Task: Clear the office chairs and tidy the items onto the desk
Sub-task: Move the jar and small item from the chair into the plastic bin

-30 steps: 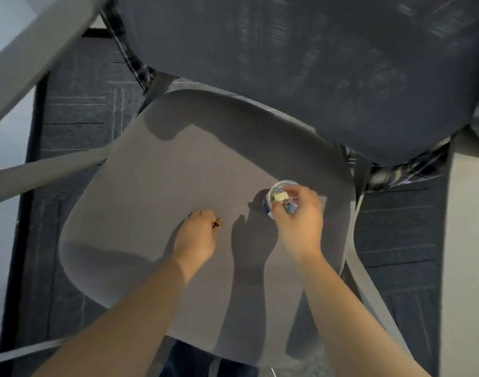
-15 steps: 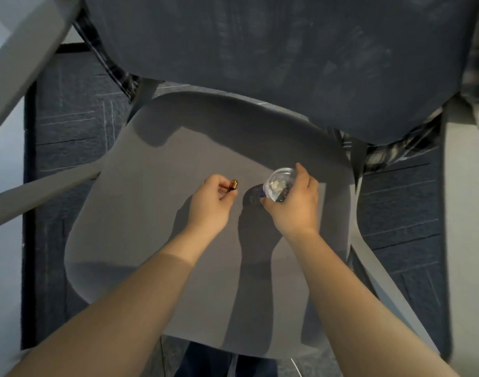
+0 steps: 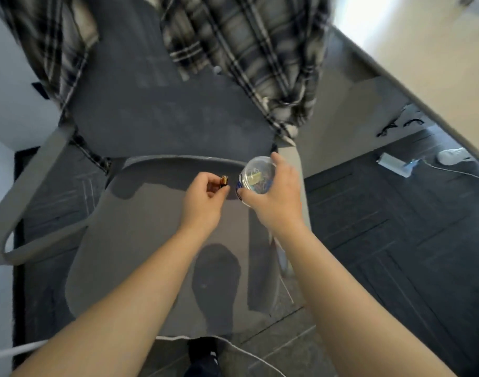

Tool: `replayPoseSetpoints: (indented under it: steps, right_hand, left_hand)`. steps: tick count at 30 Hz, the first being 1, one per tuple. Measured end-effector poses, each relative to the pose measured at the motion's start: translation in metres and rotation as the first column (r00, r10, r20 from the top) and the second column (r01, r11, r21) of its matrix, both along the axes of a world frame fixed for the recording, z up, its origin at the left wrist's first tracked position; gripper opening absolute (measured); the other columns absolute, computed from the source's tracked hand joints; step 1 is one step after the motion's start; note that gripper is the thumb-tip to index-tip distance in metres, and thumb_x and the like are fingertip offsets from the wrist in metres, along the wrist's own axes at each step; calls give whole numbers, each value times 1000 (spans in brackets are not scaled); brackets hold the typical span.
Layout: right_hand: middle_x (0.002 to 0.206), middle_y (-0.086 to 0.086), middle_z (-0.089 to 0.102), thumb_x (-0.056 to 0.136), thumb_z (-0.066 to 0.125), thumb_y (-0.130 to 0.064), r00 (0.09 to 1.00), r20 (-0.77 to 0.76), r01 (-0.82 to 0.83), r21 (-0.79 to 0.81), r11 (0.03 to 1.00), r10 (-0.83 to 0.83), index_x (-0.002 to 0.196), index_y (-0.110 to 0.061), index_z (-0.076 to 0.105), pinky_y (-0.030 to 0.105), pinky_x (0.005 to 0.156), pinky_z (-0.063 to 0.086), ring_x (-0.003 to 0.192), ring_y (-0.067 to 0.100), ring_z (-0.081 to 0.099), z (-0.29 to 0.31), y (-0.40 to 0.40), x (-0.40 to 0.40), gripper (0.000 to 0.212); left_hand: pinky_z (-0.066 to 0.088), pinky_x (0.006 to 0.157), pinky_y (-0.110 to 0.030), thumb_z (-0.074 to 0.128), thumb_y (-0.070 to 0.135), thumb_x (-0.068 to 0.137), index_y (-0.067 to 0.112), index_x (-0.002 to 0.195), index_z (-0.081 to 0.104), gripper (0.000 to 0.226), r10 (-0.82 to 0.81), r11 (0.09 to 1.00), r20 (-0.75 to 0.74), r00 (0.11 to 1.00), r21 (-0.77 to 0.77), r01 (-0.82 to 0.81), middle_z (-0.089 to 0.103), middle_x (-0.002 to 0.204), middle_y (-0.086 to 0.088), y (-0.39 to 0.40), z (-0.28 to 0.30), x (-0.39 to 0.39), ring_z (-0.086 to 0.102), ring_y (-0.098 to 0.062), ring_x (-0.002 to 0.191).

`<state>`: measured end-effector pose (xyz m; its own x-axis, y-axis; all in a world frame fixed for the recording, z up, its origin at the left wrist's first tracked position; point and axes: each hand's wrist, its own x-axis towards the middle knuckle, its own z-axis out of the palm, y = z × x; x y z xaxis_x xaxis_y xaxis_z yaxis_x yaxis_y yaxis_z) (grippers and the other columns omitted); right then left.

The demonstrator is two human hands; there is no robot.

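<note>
Head view showed the left hand [image 3: 203, 201] pinching a small battery [image 3: 224, 181] between thumb and fingertips, the gold-capped end poking up just past the grip. Just beside that pinch, on its right, the right hand [image 3: 273, 197] was wrapped around a clear round container [image 3: 256, 176], fingers curled over its far rim and thumb under its near side; small clips showed through the clear lid. The battery sat near the container without touching it. Both hands hovered above the rear of the grey chair seat [image 3: 140, 240], forearms reaching forward from the lower edge, wrists slightly raised. Beyond the grips, a plaid shirt [image 3: 246, 50] hung over the dark chair backrest [image 3: 156, 110].
</note>
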<state>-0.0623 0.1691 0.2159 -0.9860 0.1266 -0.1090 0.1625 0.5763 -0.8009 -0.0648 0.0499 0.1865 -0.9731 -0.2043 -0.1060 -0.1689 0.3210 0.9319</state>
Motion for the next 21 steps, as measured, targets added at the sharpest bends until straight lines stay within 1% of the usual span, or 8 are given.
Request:
replayPoseSetpoints:
  steps: [2, 5, 8, 9, 11, 13, 17, 21]
  right_hand:
    - [137, 8, 34, 70, 73, -23, 998, -44, 37, -5, 999, -38, 140, -15, 24, 35, 108, 31, 129, 25, 31, 20, 31, 22, 86]
    - [137, 8, 33, 71, 73, -22, 990, -110, 89, 3, 996, -88, 140, -14, 25, 29, 104, 29, 128, 24, 30, 45, 86, 61, 84]
    - [137, 8, 31, 73, 71, -20, 975, -147, 167, -9, 986, -166, 140, -12, 25, 24, 100, 30, 127, 23, 32, 64, 145, 105, 82]
    - [137, 9, 31, 73, 71, -20, 970, -147, 196, -5, 981, -194, 140, -12, 25, 25, 101, 30, 127, 24, 33, 69, 165, 119, 82]
    - [137, 10, 31, 73, 71, -20, 957, -140, 258, 3, 966, -255, 140, -12, 24, 29, 106, 31, 127, 24, 33, 79, 203, 148, 83]
    - [137, 10, 32, 72, 72, -21, 936, -142, 327, 9, 945, -323, 140, -12, 25, 32, 108, 33, 126, 24, 34, 89, 237, 175, 83]
    - [134, 9, 34, 70, 74, -22, 872, -165, 470, 17, 883, -461, 138, -15, 28, 26, 102, 33, 125, 22, 36, 104, 300, 227, 81]
    - [133, 10, 33, 71, 72, -19, 779, -172, 611, -9, 791, -603, 138, -14, 28, 25, 98, 33, 124, 24, 37, 118, 353, 273, 80]
  left_hand:
    - [38, 58, -3, 58, 5, 83, 16, 78, 49, 15, -31, 999, -53, 998, -31, 30, 49, 69, 14, 26, 22, 15, 46, 2, 65]
    - [37, 63, -10, 58, 6, 83, 15, 81, 49, 12, -99, 992, -122, 988, -91, 88, 48, 67, 15, 74, 52, 44, 46, 1, 64]
    - [46, 73, -28, 56, 7, 85, 20, 73, 48, 19, -195, 980, -118, 974, -75, 187, 50, 67, 12, 130, 78, 81, 53, -15, 69]
    - [48, 78, -34, 56, 8, 85, 24, 70, 47, 24, -230, 973, -112, 967, -57, 224, 51, 68, 11, 149, 86, 94, 54, -19, 75]
    - [48, 84, -40, 56, 9, 85, 24, 71, 48, 23, -312, 950, -106, 944, -54, 308, 52, 69, 10, 185, 100, 117, 55, -22, 80]
    - [48, 86, -43, 57, 9, 85, 23, 73, 50, 20, -386, 922, -99, 917, -69, 381, 53, 69, 11, 219, 111, 135, 55, -22, 80]
    - [50, 85, -47, 58, 9, 84, 32, 66, 45, 31, -517, 856, -91, 851, -79, 511, 53, 68, 10, 284, 125, 161, 54, -22, 78]
    - [47, 85, -40, 56, 11, 86, 18, 81, 51, 10, -677, 736, -102, 729, -92, 671, 51, 71, 11, 347, 138, 186, 53, -19, 81]
